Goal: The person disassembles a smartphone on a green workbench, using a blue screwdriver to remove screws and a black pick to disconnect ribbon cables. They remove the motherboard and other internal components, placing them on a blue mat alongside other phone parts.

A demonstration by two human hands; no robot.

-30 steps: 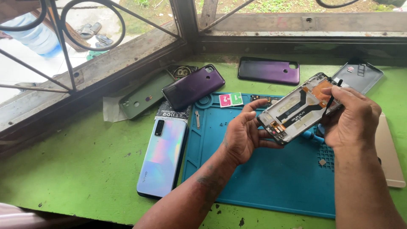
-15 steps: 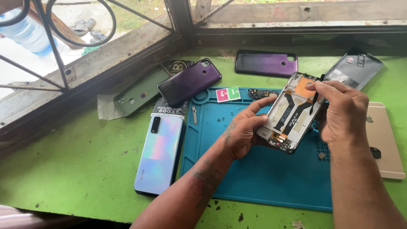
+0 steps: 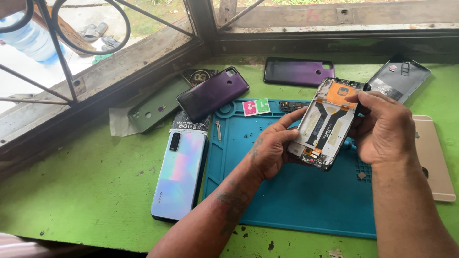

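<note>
Setting: green painted table [image 3: 71, 200] set against a weathered wooden window frame with curved iron bars; daylight comes through from outside.
Work surface: blue silicone repair mat [image 3: 296, 200] lies under both hands, its upper edge moulded into small trays.
Opened phone: phone chassis [image 3: 326, 123] with its back cover off, held tilted above the mat between the two hands. Its pale metal frame is bare, two black flex ribbons run lengthwise down the middle, an orange patch sits near the top end, and a small circuit board with orange connectors shows at the lower end.
Left hand [image 3: 271, 149]: cupped under the chassis from its left edge, fingers curled round the lower end, index finger stretched along the side.
Right hand [image 3: 382, 128]: closed on the chassis's right edge near the top, thumb and fingertips pinching the frame.
Left of the left hand: pale iridescent phone [image 3: 178, 174] face down, just beside the mat; beyond it a dark purple phone [image 3: 213, 99] and a grey-green back cover [image 3: 155, 110].
Beyond the hands: purple back cover [image 3: 299, 71] by the window, and a pink and green sticker pair [image 3: 256, 107] on the mat.
Right of the right hand: dark grey back cover [image 3: 399, 80] and a gold phone [image 3: 432, 157], partly hidden by the wrist.
</note>
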